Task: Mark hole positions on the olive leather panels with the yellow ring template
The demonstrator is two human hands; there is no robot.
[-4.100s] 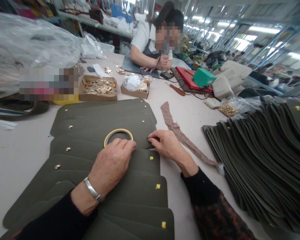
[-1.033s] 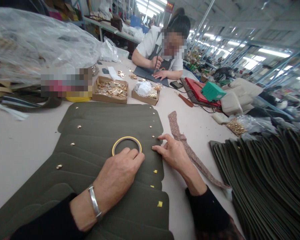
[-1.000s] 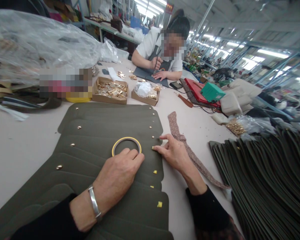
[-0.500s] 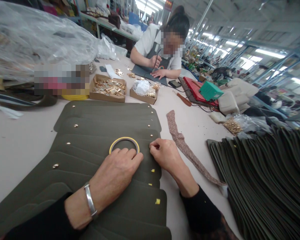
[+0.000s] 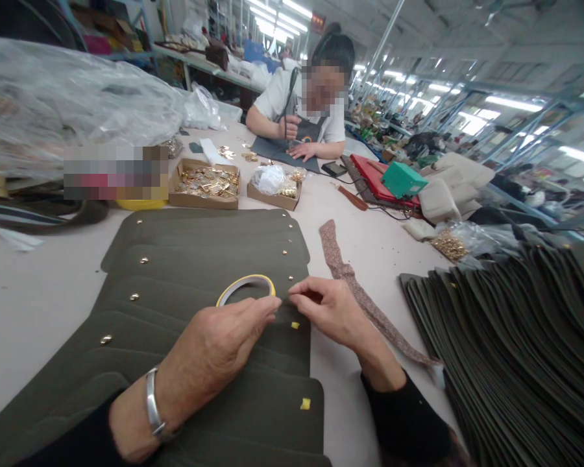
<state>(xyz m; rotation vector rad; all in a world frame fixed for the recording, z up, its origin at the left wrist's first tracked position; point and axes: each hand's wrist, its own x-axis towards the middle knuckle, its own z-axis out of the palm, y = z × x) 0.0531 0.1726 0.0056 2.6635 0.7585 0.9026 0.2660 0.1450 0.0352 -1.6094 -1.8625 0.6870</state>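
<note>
Panels [image 5: 199, 250] lie left of the strip [image 5: 357, 285].

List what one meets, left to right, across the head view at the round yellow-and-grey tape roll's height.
Shiny gold metal stud, tape roll, right hand, long brown patterned strip, fanned stack of dark olive sheets.

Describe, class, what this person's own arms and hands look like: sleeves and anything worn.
The left sleeve and right sleeve are black, ending short of the wrists. The left hand is gloveless, with a shiny, silver-coloured bangle at its wrist. The right hand is gloveless, its wrist unadorned.
</note>
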